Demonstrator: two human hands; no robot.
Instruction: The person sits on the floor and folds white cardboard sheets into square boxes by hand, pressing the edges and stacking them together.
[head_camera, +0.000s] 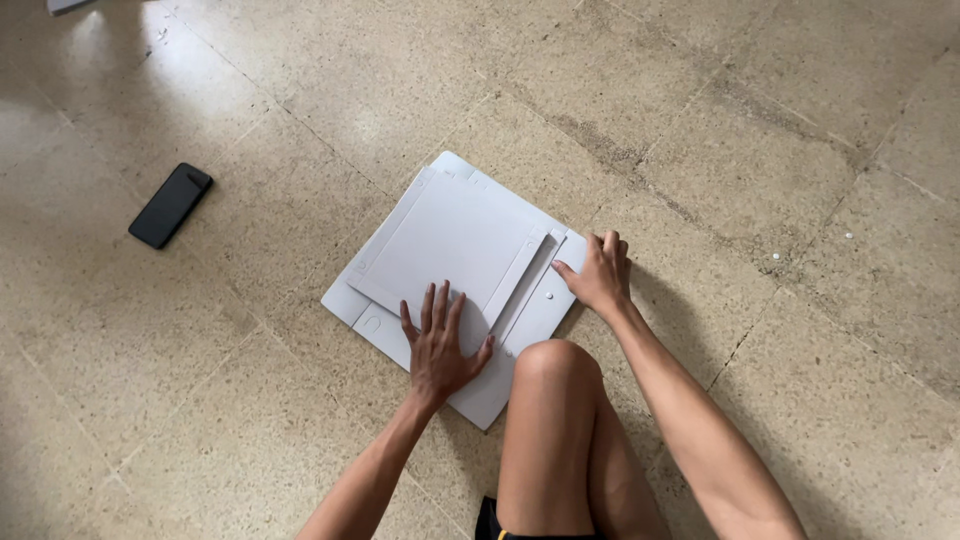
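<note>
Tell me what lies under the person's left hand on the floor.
The left hand lies flat on stacked flat white cardboard sheets, which lie on the tiled floor. What is between or beneath the sheets is covered and cannot be seen.

I see a black phone (170, 205) lying face down on the speckled tiled floor (760, 150), off to the left. A pale object's corner (68, 5) shows at the top left edge.

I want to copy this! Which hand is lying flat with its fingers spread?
The left hand, pressed flat with fingers spread on the white folded sheet. The right hand is curled at the sheet's edge.
</note>
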